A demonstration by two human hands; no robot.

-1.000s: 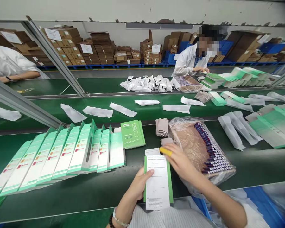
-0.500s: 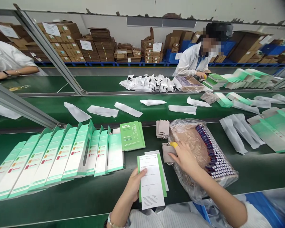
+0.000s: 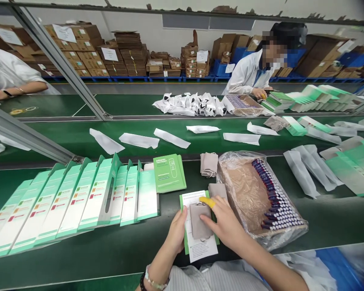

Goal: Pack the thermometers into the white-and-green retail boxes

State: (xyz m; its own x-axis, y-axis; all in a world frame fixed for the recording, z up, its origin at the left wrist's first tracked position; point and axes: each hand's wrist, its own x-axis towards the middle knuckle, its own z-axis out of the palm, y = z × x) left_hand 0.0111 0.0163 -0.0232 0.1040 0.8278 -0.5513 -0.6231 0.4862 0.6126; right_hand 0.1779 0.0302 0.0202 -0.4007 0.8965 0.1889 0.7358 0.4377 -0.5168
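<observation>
2 items in the left hand [image 3: 176,230]: green booklet [image 3: 186,245] at the back, printed white leaflet [image 3: 203,252] over it. Left thumb at the leaflet's left edge, grip narrow.

Right hand [image 3: 223,220] has 1 grey pouch [image 3: 200,227], held flat against the leaflet face. Thumb lies on the pouch, finger with the yellow sleeve [image 3: 206,201] is at its top edge. Can't tell whether the pouch is pinched right through or only pressed.

More grey cloth: 1 pouch pile [image 3: 217,189] just behind the right hand, partly hidden by it, and 1 further pile [image 3: 209,164] beyond that.

Right of the hands: plastic-lined tray [image 3: 244,190], small dark cylinders with white ends [image 3: 286,214] packed along its right side.

Left: row of green-white cartons [image 3: 94,198], leaning. Green booklet stack [image 3: 170,173] at the row's right end.

Behind: loose white sleeves [image 3: 139,140] on the green belt [image 3: 200,147]. Co-worker [image 3: 245,76] across the line, upper right.
</observation>
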